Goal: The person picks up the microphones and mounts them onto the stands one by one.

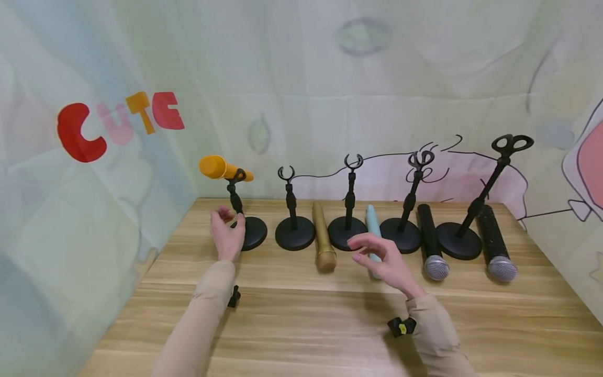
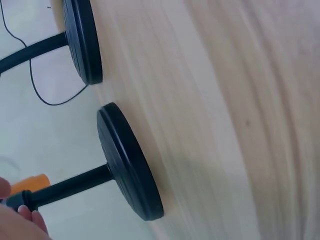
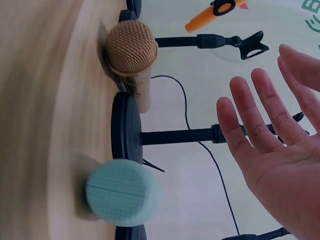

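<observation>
While the gold microphone with a rounded mesh head point(image 1: 321, 230) lies on the light wood-grain desk point(image 1: 292, 324), the bright orange microphone point(image 1: 214, 167) sits well to its left, up in the clip of a slim black stand with a round base point(image 1: 254, 233). At that stand, also left of the gold microphone, is the left hand point(image 1: 227, 235), its fingers loosely bent and a gap between them and the thumb; it holds nothing, and whether it touches the stem cannot be told. It covers part of the base.

Between the gold microphone and the orange one's stand rises a second black stand with a bare clip point(image 1: 294, 234). Just right of the gold microphone comes a third black stand point(image 1: 349, 201), then a pale blue microphone point(image 1: 372, 222), partly hidden in the head view by the right hand point(image 1: 383, 259). That hand hovers with fingers parted and bent, gripping nothing.

Farther right of the gold microphone stand a fourth black stand point(image 1: 410, 201), a black microphone with a silver mesh head point(image 1: 427, 230), a fifth black stand point(image 1: 459, 242) and another silver-headed black microphone point(image 1: 492, 235). Behind the gold microphone hangs a pale printed cloth point(image 1: 301, 115).
</observation>
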{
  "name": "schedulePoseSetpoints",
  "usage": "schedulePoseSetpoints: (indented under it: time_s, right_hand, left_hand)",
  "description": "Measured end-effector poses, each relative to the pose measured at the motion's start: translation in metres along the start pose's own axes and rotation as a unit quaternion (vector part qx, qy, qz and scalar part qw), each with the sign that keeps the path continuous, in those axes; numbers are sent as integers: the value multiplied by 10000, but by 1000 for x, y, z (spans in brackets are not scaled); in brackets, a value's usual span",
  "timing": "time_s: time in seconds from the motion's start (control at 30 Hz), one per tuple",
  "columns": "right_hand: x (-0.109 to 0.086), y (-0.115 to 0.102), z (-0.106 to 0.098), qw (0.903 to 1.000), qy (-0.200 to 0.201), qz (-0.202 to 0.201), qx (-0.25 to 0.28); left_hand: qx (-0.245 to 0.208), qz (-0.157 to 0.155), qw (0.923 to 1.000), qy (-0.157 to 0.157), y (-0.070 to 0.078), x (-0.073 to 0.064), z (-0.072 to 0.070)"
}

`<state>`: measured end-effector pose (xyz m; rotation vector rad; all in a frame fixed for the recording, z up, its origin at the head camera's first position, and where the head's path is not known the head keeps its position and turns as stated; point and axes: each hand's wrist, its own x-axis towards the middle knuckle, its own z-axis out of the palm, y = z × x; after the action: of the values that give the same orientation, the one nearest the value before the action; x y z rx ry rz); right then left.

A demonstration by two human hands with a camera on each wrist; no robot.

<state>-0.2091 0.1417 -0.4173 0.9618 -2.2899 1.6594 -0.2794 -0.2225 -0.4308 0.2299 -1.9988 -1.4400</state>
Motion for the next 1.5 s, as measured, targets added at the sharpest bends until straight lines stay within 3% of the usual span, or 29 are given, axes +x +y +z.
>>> schedulePoseSetpoints:
  time_s: [0.17,0.33,0.57,0.9,1.07,1.27,1.5]
  right_hand:
    - [9,-3,-7,9987,125,376,-308]
    - [23,-4,-9,9939,29,672,-877]
    - [47,3,-8,9878,-320,334,-1488]
    - [70,16,7,9685,-1275,3,-2140]
    - [78,21,13,9538,-1679,-8,-2489]
    - [84,29,21,9324,-1909,2,-3068]
    - [89,37,31,9052,-1933,-583,-3739]
  left_hand:
    - [-20,347,9986,-406,1,-7,1]
    - [62,382,9956,-852,2,-19,2]
    - [157,375,9876,-1516,5,-36,7]
    - [793,-40,9710,-2256,9,-56,13]
    - [986,-71,9634,-2491,10,-62,17]
    - [1033,-105,9605,-2583,10,-64,19]
    - [1049,-100,9603,-2583,13,-63,18]
